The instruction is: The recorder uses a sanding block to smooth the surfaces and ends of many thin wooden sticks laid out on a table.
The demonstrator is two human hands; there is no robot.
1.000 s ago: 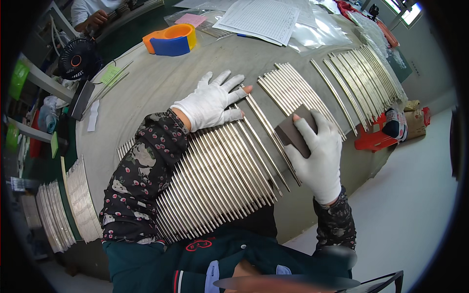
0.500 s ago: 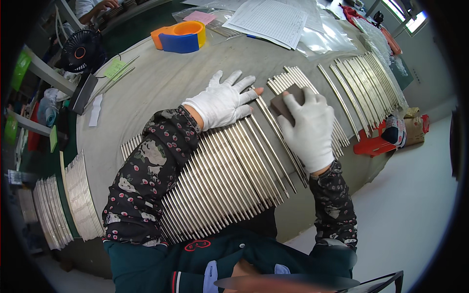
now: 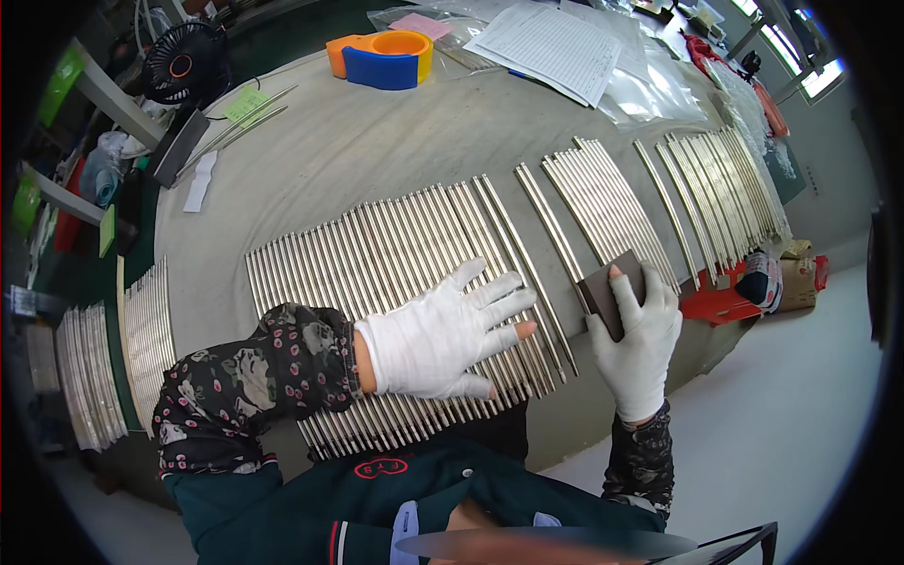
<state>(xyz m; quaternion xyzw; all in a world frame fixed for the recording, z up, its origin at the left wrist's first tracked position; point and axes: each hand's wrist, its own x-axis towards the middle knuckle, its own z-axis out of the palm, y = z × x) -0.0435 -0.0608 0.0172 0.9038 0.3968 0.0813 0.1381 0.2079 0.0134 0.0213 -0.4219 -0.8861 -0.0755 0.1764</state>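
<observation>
My left hand [image 3: 441, 337], in a white glove with a couple of bare fingertips, lies flat with fingers spread over a wide row of slim silvery metal rods [image 3: 348, 259]. The rods lie side by side on the table, their near ends toward me. Gripped in my gloved right hand [image 3: 642, 350] is a dark grey-brown rectangular block [image 3: 599, 285]. The block rests at the near ends of a couple of separate rods [image 3: 549, 218] and a smaller group of rods [image 3: 610, 193]. Whether its underside touches them is hidden.
Farther right lies another batch of rods [image 3: 725, 193]; bundled rods [image 3: 89, 377] sit at far left. An orange and blue tape dispenser [image 3: 381, 64], papers [image 3: 546, 47] and plastic bags [image 3: 650, 89] line the back. A black fan [image 3: 184, 64] stands at back left.
My left hand has slid from the rods' far ends down toward me over their middle. My right hand has drawn the block from the far ends to the near ends.
</observation>
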